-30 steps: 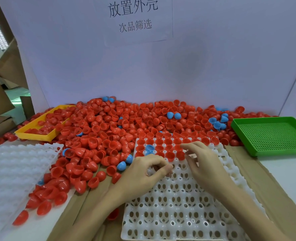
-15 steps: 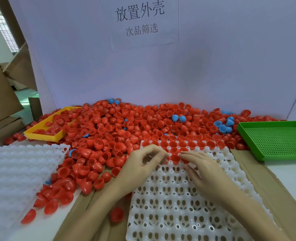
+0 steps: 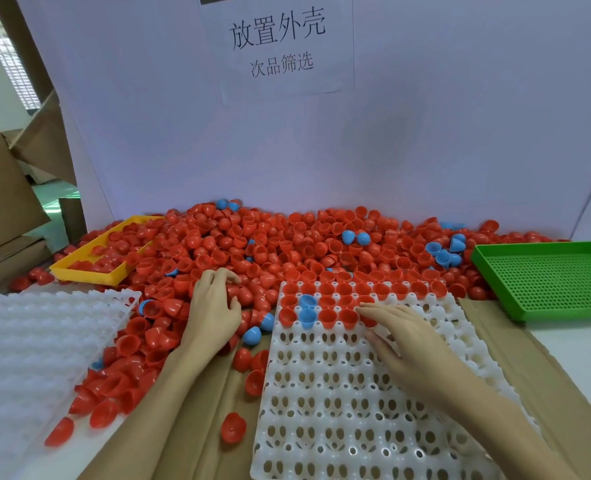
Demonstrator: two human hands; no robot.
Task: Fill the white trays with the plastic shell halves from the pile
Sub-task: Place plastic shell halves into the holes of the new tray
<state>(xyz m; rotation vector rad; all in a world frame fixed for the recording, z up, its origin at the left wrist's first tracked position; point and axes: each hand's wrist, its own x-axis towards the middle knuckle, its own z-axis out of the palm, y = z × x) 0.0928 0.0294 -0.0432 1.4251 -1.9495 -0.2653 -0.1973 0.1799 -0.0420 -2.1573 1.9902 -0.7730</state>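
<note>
The left hand rests loosely curled on the pile along the table's far edge, gripping nothing visible. The right hand presses flat on the tray beside its third row. Shells should go cup-up, row by row.

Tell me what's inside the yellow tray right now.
The yellow tray holds loose red shell halves, and the pile spills over its right rim. Its floor beneath them is hidden; no blue ones show inside.

pile behind tray; shells in tray
</note>
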